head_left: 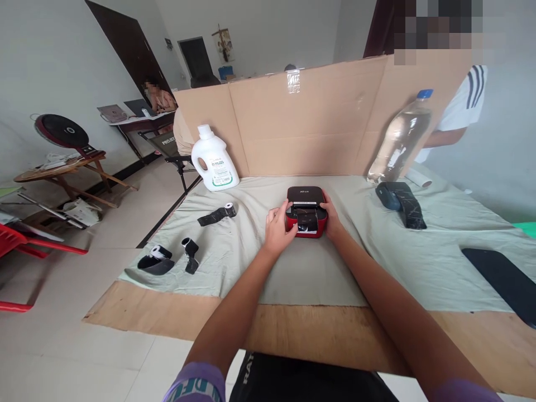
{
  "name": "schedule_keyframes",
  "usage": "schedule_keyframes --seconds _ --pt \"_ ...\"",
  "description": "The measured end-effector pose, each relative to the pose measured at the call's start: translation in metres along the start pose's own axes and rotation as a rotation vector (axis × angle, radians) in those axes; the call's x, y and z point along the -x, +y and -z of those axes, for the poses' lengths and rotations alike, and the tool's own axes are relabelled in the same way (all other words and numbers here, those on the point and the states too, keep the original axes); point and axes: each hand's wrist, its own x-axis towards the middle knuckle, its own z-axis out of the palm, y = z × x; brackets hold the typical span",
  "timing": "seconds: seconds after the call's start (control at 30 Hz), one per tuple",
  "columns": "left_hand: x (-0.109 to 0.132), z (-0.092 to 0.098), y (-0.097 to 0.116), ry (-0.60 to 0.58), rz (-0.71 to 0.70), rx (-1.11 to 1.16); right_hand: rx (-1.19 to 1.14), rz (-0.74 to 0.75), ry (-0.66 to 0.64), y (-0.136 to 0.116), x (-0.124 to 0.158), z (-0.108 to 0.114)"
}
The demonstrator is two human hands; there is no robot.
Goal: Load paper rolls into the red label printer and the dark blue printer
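Note:
A small red and black label printer (306, 207) sits in the middle of a pale cloth (318, 262) on the table. My left hand (278, 226) grips its left front corner, thumb on top near the black paper coming out of its slot. My right hand (330, 218) holds the printer's right side, fingers curled against it. Both forearms reach forward from the near edge of the table.
A white detergent jug (214, 159) and a clear water bottle (401, 139) stand before a cardboard screen (318, 117). Black tape rolls (218, 214) (157, 260) (190, 251) lie left; a dark device (401, 201) and black slab (502, 279) lie right. People sit beyond.

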Motion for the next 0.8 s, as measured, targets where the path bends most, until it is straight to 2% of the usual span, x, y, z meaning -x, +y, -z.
schedule_keyframes --seconds 0.23,0.4,0.5,0.57,0.67,0.73,0.8 --pt "0.0 0.001 0.004 -0.007 0.021 -0.072 -0.018 -0.095 0.037 -0.001 -0.006 0.004" --pt "0.004 -0.002 0.001 0.003 -0.031 -0.041 0.034 -0.021 0.03 0.0 0.0 0.004" --pt "0.003 0.004 -0.009 0.047 -0.056 -0.013 0.029 0.007 0.006 0.001 0.004 0.004" --pt "-0.001 0.017 -0.022 0.141 0.007 -0.06 0.009 0.013 -0.012 0.001 0.004 0.005" --pt "-0.014 0.049 -0.051 0.289 0.255 -0.273 0.029 0.007 -0.022 0.003 0.004 0.007" --pt "-0.024 0.075 -0.076 0.271 0.46 -0.459 0.058 -0.002 -0.012 0.005 0.002 0.007" --pt "-0.034 0.1 -0.1 0.117 0.594 -0.588 0.044 -0.005 -0.005 0.008 0.0 0.008"
